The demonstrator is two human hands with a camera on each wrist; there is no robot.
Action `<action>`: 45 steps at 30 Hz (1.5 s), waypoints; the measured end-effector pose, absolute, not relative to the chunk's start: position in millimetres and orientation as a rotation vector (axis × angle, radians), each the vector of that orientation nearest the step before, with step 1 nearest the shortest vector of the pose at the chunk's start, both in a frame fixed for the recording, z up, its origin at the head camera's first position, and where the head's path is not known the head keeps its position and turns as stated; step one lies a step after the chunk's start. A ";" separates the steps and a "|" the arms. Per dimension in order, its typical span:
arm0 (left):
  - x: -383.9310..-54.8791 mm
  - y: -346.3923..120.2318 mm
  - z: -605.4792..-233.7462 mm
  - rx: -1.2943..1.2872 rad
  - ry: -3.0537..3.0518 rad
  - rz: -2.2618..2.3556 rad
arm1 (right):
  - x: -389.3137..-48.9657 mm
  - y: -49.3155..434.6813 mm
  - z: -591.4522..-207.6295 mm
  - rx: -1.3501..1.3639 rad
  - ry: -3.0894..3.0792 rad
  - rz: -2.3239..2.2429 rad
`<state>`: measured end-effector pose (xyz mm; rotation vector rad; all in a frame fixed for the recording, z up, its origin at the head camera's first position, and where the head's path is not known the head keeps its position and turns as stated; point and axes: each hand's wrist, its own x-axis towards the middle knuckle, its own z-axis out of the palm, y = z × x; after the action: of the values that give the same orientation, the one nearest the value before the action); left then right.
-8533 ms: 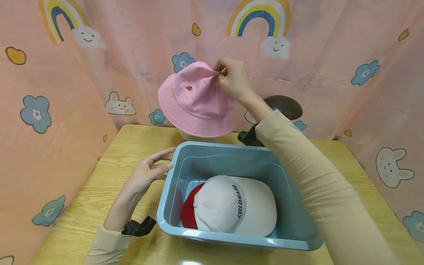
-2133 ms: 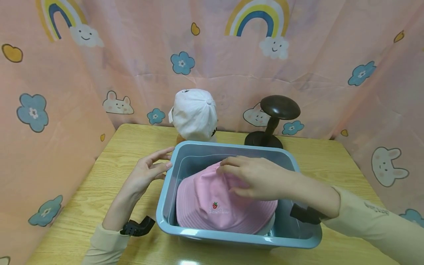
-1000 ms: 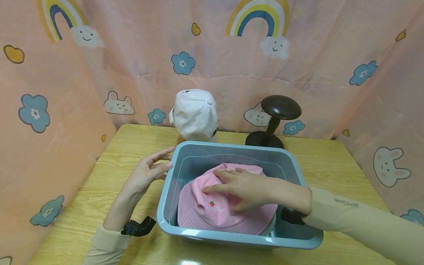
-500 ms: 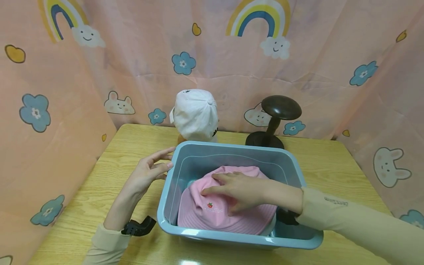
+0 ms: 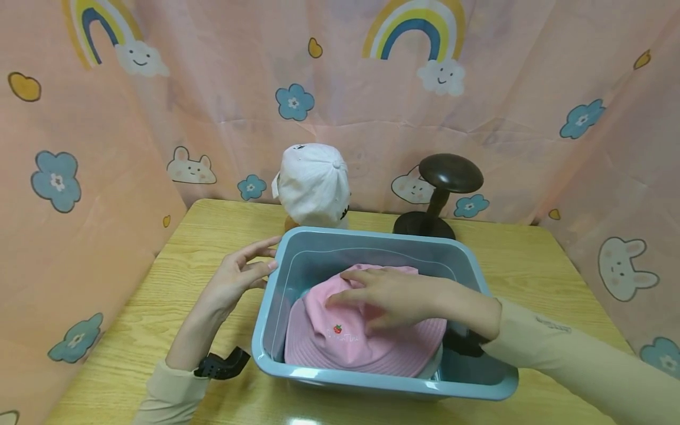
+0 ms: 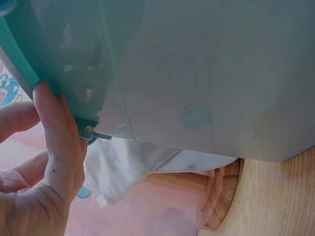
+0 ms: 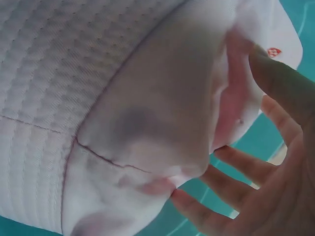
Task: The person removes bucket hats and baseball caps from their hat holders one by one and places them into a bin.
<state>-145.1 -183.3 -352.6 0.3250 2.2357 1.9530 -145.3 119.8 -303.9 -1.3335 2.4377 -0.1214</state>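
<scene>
A pink bucket hat (image 5: 340, 348) with a small strawberry sits crumpled in the blue plastic bin (image 5: 372, 385). My right hand (image 5: 398, 295) rests on its crown with fingers spread. In the right wrist view my right hand (image 7: 275, 172) has fingertips at the crown's folds, thumb near the strawberry. Under the pink brim a pale edge (image 5: 432, 363) shows; what else lies below is hidden. My left hand (image 5: 239, 277) touches the bin's left rim with extended fingers. From the left wrist, my left hand (image 6: 54, 157) lies along the rim of the bin (image 6: 197, 73).
Behind the bin a white baseball cap (image 5: 313, 183) sits on a stand whose wooden base (image 6: 224, 196) shows in the left wrist view. To its right stands a dark hat stand (image 5: 437, 203) with a bare round top. Patterned pink curtains (image 5: 340, 77) surround the wooden table (image 5: 202, 248).
The pink bucket hat has gone from above the back of the table down into the bin, covering the Colorado cap. My right hand pressed its crown, then rose slightly. The left hand stayed.
</scene>
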 end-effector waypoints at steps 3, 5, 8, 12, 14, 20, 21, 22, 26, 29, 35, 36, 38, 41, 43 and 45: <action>-145.2 -183.4 -352.9 0.330 2.232 1.955 | -145.4 121.5 -300.3 -1.373 2.462 -0.126; -145.4 -183.4 -353.1 0.331 2.232 1.955 | -145.4 122.1 -298.2 -1.391 2.477 -0.120; -145.6 -183.6 -353.5 0.330 2.233 1.955 | -146.1 123.1 -295.5 -1.408 2.501 -0.117; -145.7 -183.9 -353.8 0.328 2.233 1.956 | -147.9 124.8 -292.5 -1.438 2.532 -0.145; -145.6 -183.9 -353.8 0.329 2.232 1.957 | -148.8 125.6 -290.8 -1.443 2.543 -0.167; -145.2 -183.9 -353.0 0.326 2.226 1.960 | -152.2 125.9 -285.9 -1.424 2.562 -0.199; -145.1 -184.0 -352.9 0.324 2.224 1.961 | -153.0 125.3 -285.0 -1.420 2.566 -0.203; -145.1 -184.0 -352.8 0.323 2.223 1.962 | -154.1 124.8 -284.4 -1.422 2.570 -0.212; -145.2 -184.0 -353.1 0.326 2.221 1.964 | -158.6 122.5 -280.4 -1.437 2.597 -0.239; -145.2 -183.7 -353.3 0.329 2.224 1.963 | -160.7 122.0 -275.2 -1.441 2.620 -0.264; -145.0 -183.4 -353.0 0.331 2.226 1.959 | -164.2 123.3 -267.4 -1.439 2.642 -0.329; -145.1 -183.4 -352.9 0.331 2.226 1.959 | -165.1 123.4 -266.6 -1.446 2.648 -0.342; -145.1 -183.6 -352.8 0.331 2.228 1.959 | -167.3 123.3 -265.2 -1.461 2.662 -0.368; -145.1 -183.9 -352.9 0.327 2.226 1.961 | -170.4 123.2 -263.8 -1.485 2.676 -0.404; -145.0 -183.9 -352.8 0.324 2.227 1.960 | -171.8 123.1 -262.3 -1.492 2.683 -0.420; -145.1 -184.0 -352.6 0.323 2.227 1.959 | -173.0 123.1 -260.5 -1.485 2.697 -0.422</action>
<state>-145.1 -184.0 -352.6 0.3233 2.2266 1.9588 -173.0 123.1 -260.5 -1.4850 2.6969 -0.4222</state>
